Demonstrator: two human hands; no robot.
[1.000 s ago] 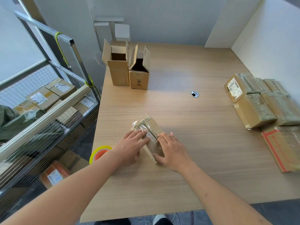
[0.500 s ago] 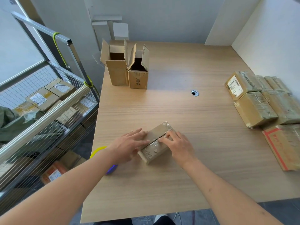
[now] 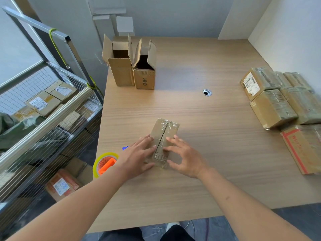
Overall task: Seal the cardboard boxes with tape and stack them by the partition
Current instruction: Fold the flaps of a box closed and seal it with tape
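A small taped cardboard box (image 3: 164, 132) lies flat on the wooden table (image 3: 199, 153), its taped seam running toward me. My left hand (image 3: 137, 156) lies against its left side with fingers straight. My right hand (image 3: 185, 156) touches its right side, fingers spread and thumb near the box's near end. A yellow tape roll with an orange dispenser (image 3: 105, 163) sits at the table's left edge, just behind my left wrist. Two untaped boxes (image 3: 132, 70) stand upright with flaps up at the far left. Several sealed boxes (image 3: 276, 101) lie by the white partition (image 3: 286, 35) on the right.
A metal wire cart (image 3: 43, 119) holding parcels stands left of the table. A cable hole (image 3: 207, 92) sits mid-table. A flat red-striped carton (image 3: 304, 146) lies at the right edge. A small blue object (image 3: 125, 148) peeks out beside my left hand.
The box has turned from a diagonal lie until its seam points away from me, lying flat. Both hands shifted with it and now rest along its two sides.
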